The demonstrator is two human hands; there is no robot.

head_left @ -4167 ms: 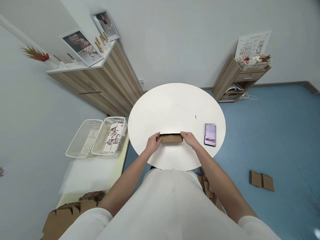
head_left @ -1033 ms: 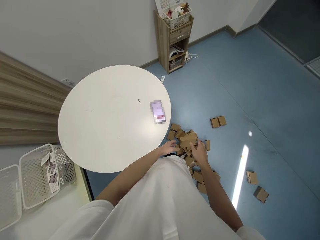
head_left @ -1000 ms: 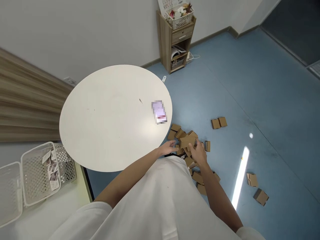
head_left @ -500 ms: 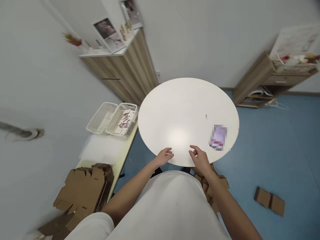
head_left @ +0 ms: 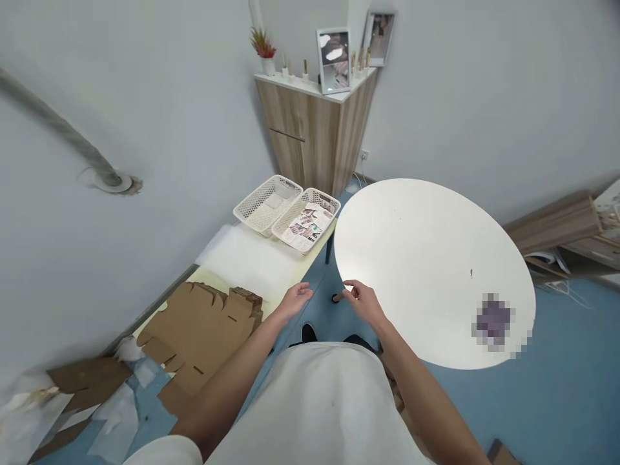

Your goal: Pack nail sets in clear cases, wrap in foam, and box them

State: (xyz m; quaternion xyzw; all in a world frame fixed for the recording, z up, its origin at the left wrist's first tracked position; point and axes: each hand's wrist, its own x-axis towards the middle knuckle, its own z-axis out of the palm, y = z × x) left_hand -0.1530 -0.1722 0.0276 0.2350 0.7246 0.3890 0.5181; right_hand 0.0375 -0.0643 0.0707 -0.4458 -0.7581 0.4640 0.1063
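Observation:
My left hand (head_left: pixel 295 300) hovers with loosely bent fingers, holding nothing, near the edge of a side table (head_left: pixel 278 298). My right hand (head_left: pixel 363 299) is also empty, its fingers slightly curled and apart, beside the left rim of a round white table (head_left: pixel 411 252). To the left of my left hand lies a stack of flat cardboard boxes (head_left: pixel 203 329). Behind it on the side table is a white foam-like sheet (head_left: pixel 249 255). Farther back stand two white plastic baskets, an outer one (head_left: pixel 266 203) and one with printed cards (head_left: pixel 310 226).
A pixelated purple item (head_left: pixel 493 321) and a tiny dark object (head_left: pixel 471 273) lie on the round table. A wooden cabinet (head_left: pixel 310 123) with framed pictures and a potted plant (head_left: pixel 264 48) fills the corner. Cardboard and plastic scraps (head_left: pixel 113 413) lie on the floor at left.
My view has turned left, so the round table has shifted right and the baskets and cardboard stack have moved toward the middle. Both hands stay empty, now between the two tables.

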